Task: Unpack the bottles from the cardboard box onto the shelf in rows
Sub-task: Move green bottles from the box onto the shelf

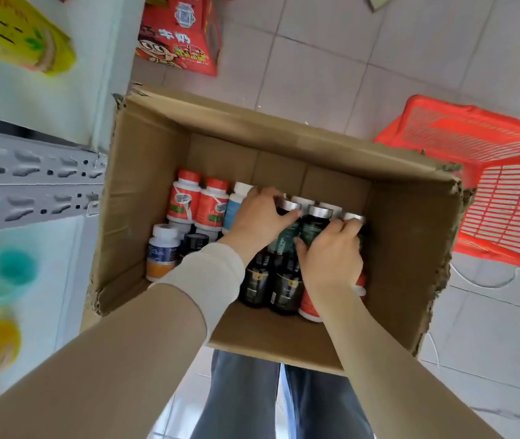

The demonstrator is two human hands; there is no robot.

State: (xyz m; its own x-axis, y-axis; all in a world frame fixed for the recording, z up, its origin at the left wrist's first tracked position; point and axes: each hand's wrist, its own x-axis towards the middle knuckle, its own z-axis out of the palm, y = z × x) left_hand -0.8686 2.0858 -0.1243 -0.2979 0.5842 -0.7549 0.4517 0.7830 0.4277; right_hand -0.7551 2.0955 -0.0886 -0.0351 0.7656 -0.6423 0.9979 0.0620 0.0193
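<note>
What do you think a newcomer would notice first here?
The left hand and right hand grip dark silver-capped bottles inside the open cardboard box at centre. Red-and-white bottles stand at its far left. A bright red basket sits on the floor to its right.

1 cardboard box [144,172], 1 basket [442,112], 2 hands [261,217] [331,258].
</note>
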